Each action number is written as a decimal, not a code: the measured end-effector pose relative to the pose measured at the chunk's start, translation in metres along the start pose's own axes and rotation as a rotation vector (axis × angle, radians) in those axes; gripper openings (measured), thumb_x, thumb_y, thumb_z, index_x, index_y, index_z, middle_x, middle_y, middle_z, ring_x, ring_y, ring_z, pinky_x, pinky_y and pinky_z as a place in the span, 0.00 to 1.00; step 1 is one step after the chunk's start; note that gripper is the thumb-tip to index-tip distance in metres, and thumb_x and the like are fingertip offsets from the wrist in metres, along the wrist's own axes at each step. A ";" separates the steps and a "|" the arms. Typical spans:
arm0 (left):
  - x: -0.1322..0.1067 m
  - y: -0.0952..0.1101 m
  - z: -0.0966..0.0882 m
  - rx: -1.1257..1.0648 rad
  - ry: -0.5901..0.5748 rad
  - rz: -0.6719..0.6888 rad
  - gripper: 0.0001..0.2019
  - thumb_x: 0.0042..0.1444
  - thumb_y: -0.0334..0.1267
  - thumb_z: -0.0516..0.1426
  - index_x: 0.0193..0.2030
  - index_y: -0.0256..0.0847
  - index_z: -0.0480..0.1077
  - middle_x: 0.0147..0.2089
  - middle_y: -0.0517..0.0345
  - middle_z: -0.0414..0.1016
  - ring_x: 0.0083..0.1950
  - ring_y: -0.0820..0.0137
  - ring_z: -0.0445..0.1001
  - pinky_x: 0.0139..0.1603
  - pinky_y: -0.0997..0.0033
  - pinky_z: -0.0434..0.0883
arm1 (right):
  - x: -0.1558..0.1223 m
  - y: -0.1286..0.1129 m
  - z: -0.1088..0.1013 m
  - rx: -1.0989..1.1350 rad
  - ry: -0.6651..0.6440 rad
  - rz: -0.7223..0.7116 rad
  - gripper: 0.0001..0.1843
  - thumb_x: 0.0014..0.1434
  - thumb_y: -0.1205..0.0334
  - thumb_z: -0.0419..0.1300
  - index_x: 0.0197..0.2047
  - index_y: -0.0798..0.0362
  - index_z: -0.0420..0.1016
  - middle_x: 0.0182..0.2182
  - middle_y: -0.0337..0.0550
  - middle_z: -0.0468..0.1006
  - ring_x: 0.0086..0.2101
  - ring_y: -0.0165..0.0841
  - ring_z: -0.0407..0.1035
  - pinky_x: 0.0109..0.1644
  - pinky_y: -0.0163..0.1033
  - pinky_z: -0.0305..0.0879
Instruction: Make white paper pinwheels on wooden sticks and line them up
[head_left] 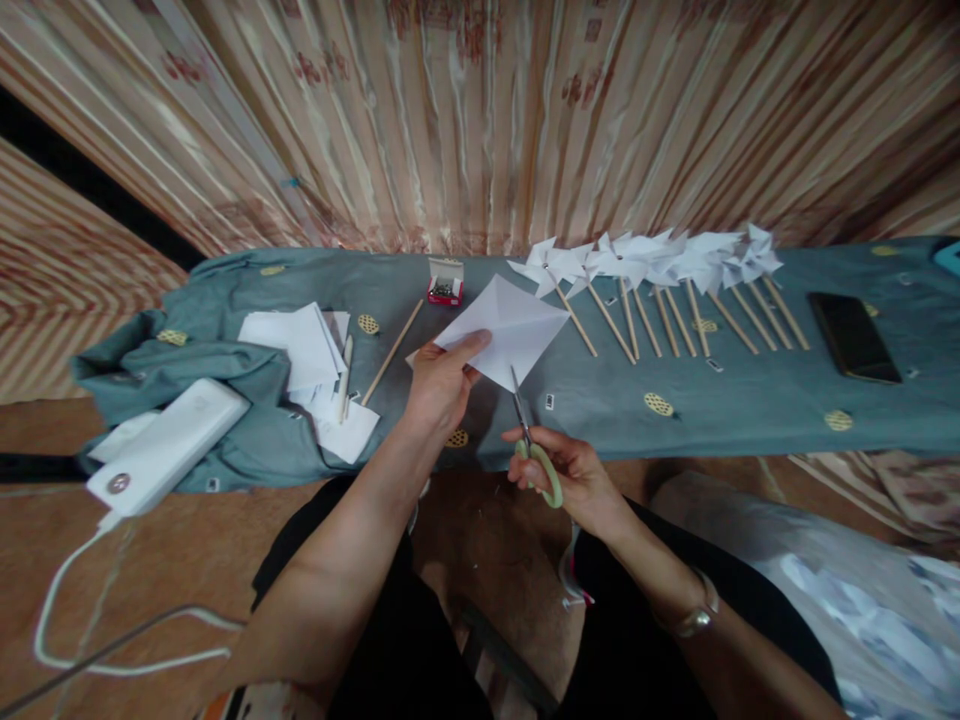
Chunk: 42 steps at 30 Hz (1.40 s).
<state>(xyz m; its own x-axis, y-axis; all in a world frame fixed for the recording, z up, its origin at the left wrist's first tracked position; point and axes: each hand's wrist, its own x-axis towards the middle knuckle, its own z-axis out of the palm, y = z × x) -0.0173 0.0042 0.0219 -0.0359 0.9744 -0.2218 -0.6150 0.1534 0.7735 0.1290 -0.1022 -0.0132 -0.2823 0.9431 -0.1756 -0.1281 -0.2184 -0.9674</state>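
Observation:
My left hand (444, 382) pinches a creased square sheet of white paper (506, 325) by its left side, thumb on top, held above the cloth. In my right hand (566, 470) is a pair of scissors (551, 478) with pale green handles, my fingers through the loops. The blades point up at the sheet's near corner, and their tip overlaps the paper's lower edge. Whether the blades are parted I cannot make out. Behind the sheet stands a small open red box (445, 290) of pins or tacks. Several white paper pinwheels (652, 262) on wooden sticks lie in a row to the right.
A grey-green cloth (750, 410) covers the narrow table. At left lie stacked white papers (289, 345), a wooden stick (391, 355), a pencil-like stick (346, 378) and a white power bank (169, 450) with a cable. A black phone (853, 338) rests at right; a curtain (465, 130) hangs behind.

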 end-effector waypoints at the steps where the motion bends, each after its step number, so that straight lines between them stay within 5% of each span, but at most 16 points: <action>1: 0.000 0.000 0.000 0.001 -0.002 -0.001 0.12 0.34 0.29 0.69 0.29 0.36 0.75 0.32 0.56 0.80 0.43 0.61 0.79 0.51 0.60 0.74 | 0.000 0.000 0.000 -0.001 0.001 0.001 0.22 0.51 0.48 0.67 0.45 0.52 0.75 0.26 0.38 0.75 0.25 0.25 0.66 0.29 0.32 0.64; 42: -0.002 -0.001 -0.001 0.025 0.003 -0.007 0.15 0.35 0.30 0.68 0.34 0.35 0.76 0.38 0.50 0.81 0.51 0.56 0.77 0.53 0.57 0.73 | 0.001 0.001 0.004 0.027 0.080 0.050 0.21 0.47 0.48 0.70 0.42 0.51 0.76 0.24 0.36 0.76 0.24 0.26 0.67 0.28 0.33 0.66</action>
<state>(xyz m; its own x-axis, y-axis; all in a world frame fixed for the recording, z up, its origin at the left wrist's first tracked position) -0.0172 0.0015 0.0212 -0.0345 0.9728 -0.2290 -0.5954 0.1640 0.7865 0.1251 -0.1026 -0.0135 -0.2121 0.9477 -0.2386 -0.1418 -0.2714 -0.9520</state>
